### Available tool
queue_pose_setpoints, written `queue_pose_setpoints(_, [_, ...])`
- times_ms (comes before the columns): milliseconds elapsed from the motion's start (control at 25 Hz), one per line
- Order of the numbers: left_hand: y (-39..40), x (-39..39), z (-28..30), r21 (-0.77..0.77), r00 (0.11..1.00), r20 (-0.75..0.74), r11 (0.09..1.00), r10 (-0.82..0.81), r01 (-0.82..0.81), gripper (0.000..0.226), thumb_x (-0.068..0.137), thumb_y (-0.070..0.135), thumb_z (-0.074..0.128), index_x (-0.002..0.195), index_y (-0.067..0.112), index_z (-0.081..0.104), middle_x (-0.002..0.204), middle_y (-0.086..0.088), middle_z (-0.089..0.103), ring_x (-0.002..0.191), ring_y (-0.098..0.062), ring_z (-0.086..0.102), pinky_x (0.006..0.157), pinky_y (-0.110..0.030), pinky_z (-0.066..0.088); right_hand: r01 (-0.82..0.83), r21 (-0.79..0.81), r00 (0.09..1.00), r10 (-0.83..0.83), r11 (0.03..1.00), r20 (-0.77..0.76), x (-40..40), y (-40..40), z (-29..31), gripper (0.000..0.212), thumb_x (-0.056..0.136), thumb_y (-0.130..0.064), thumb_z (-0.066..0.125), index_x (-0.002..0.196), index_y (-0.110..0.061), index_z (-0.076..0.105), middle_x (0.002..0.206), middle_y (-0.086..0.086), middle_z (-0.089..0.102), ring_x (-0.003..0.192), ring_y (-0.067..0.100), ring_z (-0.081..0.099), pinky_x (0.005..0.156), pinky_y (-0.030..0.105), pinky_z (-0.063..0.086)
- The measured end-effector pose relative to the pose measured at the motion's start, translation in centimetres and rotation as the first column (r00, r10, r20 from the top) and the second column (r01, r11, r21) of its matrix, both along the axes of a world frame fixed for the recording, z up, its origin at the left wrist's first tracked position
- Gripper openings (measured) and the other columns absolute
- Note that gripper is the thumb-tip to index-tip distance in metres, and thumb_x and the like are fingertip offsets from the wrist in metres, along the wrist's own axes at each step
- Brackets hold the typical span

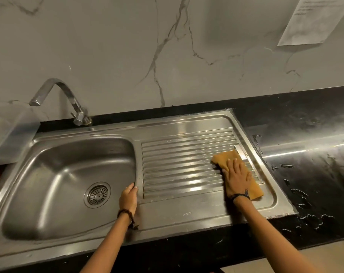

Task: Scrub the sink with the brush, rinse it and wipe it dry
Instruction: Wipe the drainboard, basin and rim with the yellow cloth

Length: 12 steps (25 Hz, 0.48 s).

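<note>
A stainless steel sink (55, 219) fills the left half, with a round drain strainer (97, 194) in its bowl and a ribbed draining board (183, 160) to the right. An orange-yellow cloth (224, 157) lies flat on the right end of the draining board. My right hand (237, 177) presses on the cloth with straight fingers. My left hand (128, 199) rests on the bowl's right rim, fingers curled over the edge. No brush is in view.
A chrome tap (68, 99) stands behind the bowl, spout turned left. The black countertop (312, 174) right of the sink carries scattered water drops. A marble wall rises behind, with a paper sheet (312, 18) stuck at top right.
</note>
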<state>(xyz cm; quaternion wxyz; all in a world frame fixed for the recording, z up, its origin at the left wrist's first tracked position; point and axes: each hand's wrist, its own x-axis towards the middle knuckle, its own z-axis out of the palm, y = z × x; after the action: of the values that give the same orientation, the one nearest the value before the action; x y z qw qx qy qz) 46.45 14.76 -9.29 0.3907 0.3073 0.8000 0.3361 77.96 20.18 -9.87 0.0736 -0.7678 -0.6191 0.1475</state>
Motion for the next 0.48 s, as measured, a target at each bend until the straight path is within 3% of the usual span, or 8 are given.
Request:
queue_pose_setpoints(40, [-0.2,-0.7,0.1,-0.024,0.999,0.024,0.999,-0.025,0.026,0.038,0.097,0.01,0.043,0.132,-0.003,0.046,0.138,-0.018,0.048,0.128,-0.031,0.043,0.104,-0.033,0.032,-0.036,0.006,0.999,0.036,0.999,-0.002,-1.4,-0.3,-0.2,0.057,0.098,-0.046,0.012,0.149,-0.024,0.005,0.158,0.004,-0.003,0.146,0.023,-0.001,0.116,0.049,-0.005])
queue_pose_setpoints(120, [-1.3,-1.5,0.2,-0.068,0.995,-0.013,0.993,-0.102,0.101,0.036,0.097,0.011,0.044,0.129,-0.005,0.049,0.135,-0.018,0.05,0.127,-0.031,0.044,0.104,-0.032,0.032,-0.167,0.024,0.986,0.168,0.986,-0.007,-5.5,-1.0,-0.3,0.079,0.082,-0.064,-0.016,0.149,-0.026,0.003,0.157,0.002,-0.006,0.146,0.023,-0.003,0.114,0.048,-0.009])
queue_pose_setpoints(200, [-2.4,-1.5,0.2,-0.091,0.977,-0.084,0.977,-0.198,0.191,0.038,0.098,0.015,0.043,0.132,-0.001,0.048,0.137,-0.016,0.049,0.128,-0.029,0.044,0.104,-0.03,0.033,-0.338,0.027,0.941,0.338,0.941,-0.007,-10.4,-1.7,-0.7,0.104,0.063,-0.066,-0.039,0.148,-0.027,0.006,0.157,0.002,-0.003,0.146,0.025,-0.001,0.113,0.045,-0.011])
queue_pose_setpoints(240, [-2.8,-1.4,0.2,-0.106,0.963,-0.11,0.966,-0.245,0.234,0.039,0.098,0.017,0.042,0.134,0.001,0.046,0.138,-0.014,0.048,0.129,-0.028,0.043,0.105,-0.029,0.032,-0.399,0.024,0.916,0.4,0.916,-0.017,-12.9,-1.9,-0.7,0.104,0.063,-0.065,-0.039,0.148,-0.028,0.008,0.157,0.003,-0.001,0.146,0.026,0.0,0.112,0.045,-0.012])
queue_pose_setpoints(320, [-3.0,-1.9,0.2,-0.149,0.941,-0.13,0.944,-0.314,0.294,0.04,0.099,0.02,0.041,0.137,0.008,0.045,0.14,-0.011,0.047,0.13,-0.026,0.043,0.105,-0.029,0.032,-0.506,-0.012,0.863,0.505,0.863,-0.015,-17.6,-1.8,0.0,0.082,0.076,-0.063,-0.022,0.148,-0.031,0.003,0.158,0.002,-0.005,0.146,0.025,-0.005,0.111,0.045,-0.014])
queue_pose_setpoints(400, [-3.1,-2.8,0.3,-0.226,0.922,-0.121,0.915,-0.368,0.335,0.039,0.099,0.022,0.04,0.137,0.016,0.045,0.14,-0.009,0.048,0.13,-0.027,0.043,0.108,-0.032,0.032,-0.602,-0.07,0.798,0.603,0.796,-0.005,-21.0,-1.3,0.8,0.057,0.095,-0.051,0.007,0.148,-0.033,0.001,0.157,0.001,-0.01,0.145,0.023,-0.01,0.114,0.047,-0.012])
queue_pose_setpoints(480, [-3.7,-3.6,0.5,-0.351,0.868,-0.185,0.856,-0.461,0.38,0.037,0.099,0.024,0.036,0.134,0.023,0.05,0.138,-0.006,0.05,0.129,-0.026,0.042,0.114,-0.042,0.02,-0.688,-0.08,0.723,0.691,0.721,0.013,-23.0,-1.5,1.2,0.052,0.099,-0.044,0.019,0.148,-0.032,0.004,0.158,0.0,-0.009,0.146,0.023,-0.01,0.115,0.048,-0.01])
